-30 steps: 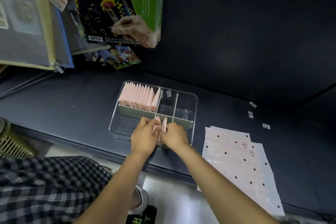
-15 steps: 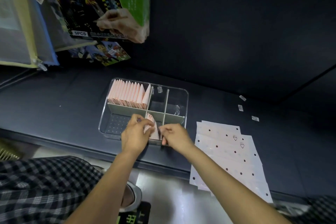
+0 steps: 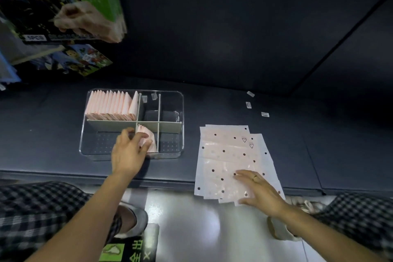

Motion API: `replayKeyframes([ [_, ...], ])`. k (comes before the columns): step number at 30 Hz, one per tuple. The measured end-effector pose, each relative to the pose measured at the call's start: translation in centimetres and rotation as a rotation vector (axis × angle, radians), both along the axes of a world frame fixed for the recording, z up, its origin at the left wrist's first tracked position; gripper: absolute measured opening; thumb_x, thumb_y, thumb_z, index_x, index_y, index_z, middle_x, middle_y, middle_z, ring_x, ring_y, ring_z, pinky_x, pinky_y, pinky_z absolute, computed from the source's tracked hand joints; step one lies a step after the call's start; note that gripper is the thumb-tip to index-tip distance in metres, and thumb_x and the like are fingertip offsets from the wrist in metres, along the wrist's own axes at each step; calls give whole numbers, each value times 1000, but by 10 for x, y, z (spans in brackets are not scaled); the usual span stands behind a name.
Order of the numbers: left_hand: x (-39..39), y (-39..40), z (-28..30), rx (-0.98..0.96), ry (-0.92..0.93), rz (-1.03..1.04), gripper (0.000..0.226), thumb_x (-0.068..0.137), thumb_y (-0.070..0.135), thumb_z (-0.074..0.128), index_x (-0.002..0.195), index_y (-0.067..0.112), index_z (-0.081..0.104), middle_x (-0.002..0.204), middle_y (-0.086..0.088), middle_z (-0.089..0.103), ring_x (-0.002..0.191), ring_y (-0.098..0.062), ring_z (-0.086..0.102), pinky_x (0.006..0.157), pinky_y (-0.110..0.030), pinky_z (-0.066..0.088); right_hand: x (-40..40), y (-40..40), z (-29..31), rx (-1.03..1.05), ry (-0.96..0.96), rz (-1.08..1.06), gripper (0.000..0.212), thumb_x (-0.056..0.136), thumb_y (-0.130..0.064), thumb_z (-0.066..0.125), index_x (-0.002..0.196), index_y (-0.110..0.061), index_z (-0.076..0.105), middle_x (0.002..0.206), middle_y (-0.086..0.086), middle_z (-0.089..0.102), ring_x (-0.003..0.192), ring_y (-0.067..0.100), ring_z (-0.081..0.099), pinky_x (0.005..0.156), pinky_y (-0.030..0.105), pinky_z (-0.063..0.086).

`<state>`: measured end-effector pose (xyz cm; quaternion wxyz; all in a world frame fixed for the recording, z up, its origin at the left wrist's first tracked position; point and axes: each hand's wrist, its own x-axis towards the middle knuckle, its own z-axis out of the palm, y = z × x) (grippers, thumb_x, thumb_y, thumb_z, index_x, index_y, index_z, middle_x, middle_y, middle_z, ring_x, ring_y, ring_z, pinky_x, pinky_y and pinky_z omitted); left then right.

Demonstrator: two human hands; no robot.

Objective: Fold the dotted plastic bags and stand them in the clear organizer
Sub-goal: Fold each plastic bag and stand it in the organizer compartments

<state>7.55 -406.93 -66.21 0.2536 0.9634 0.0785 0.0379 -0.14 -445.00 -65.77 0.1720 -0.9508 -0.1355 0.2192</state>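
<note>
Flat dotted bags (image 3: 231, 155) stacked by desk (image 3: 319, 144) front edge, long axis front to back. Right hand (image 3: 260, 190), grip spread, now off the clear organizer (image 3: 131, 123) and onto the stack. Left hand (image 3: 128, 154) pinching folded bags (image 3: 146, 136) upright in near middle compartment.

Bare forearms, no sleeves in sight. Ring on one finger of the right hand (image 3: 260, 190); nothing worn on the left hand (image 3: 127, 153). Black-and-white checked trousers (image 3: 36, 212) over both legs. Pale grey slip-on shoe (image 3: 134, 222) on the left foot, a lighter one (image 3: 280, 232) on the right.
</note>
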Motion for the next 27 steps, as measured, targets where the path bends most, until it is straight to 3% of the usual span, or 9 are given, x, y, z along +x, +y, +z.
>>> replayKeyframes([
  [4,-7,-12,1,7,-2,-19,29,87,26,64,114,14,65,135,-18,38,120,-40,35,94,-52,39,-9,1,-16,173,-179,-166,24,83,-17,71,107,-17,70,128,-17,48,127,10,44,107,21,33],
  [7,-13,-22,5,-33,15,-34,31,87,27,64,116,18,63,143,-17,32,130,-38,26,102,-54,33,-6,1,-18,258,-189,-259,9,83,-12,69,90,-14,74,114,-16,58,117,10,52,99,27,43],
  [10,-21,-36,13,-20,-44,-90,32,87,28,65,117,18,62,145,-17,33,133,-36,25,104,-55,32,6,-2,-9,342,-40,-340,11,87,-15,66,94,-15,74,99,-14,65,97,2,57,89,20,45],
  [13,-28,-57,24,25,-183,-214,31,85,24,67,114,13,63,136,-14,43,127,-34,37,99,-53,40,21,-3,12,460,193,-372,12,91,-13,60,87,-16,70,82,-9,65,75,5,57,75,20,48],
  [16,-33,-84,35,-78,-241,-326,25,90,26,60,110,11,65,127,-9,52,118,-28,46,96,-45,45,38,-4,32,539,332,-325,19,93,-9,53,79,-18,62,81,-10,61,73,-3,55,71,10,43],
  [18,-38,-102,39,-171,-224,-356,33,93,33,47,113,12,64,124,-5,55,116,-23,49,97,-38,43,50,-3,40,560,382,-338,20,94,-13,53,78,-20,61,83,-13,59,73,-5,53,68,6,41],
  [22,-47,-127,40,-272,-230,-350,38,96,34,40,122,14,58,127,0,53,119,-11,43,100,-31,39,73,-2,35,649,559,-474,19,96,-18,51,79,-16,59,81,2,55,70,16,47,64,24,39],
  [27,-63,-144,26,-73,-231,-609,39,93,34,47,123,12,59,132,-5,54,123,-22,50,102,-38,43,87,-9,15,646,715,-679,21,95,-15,49,78,-15,60,78,4,58,69,16,56,67,28,52],
])
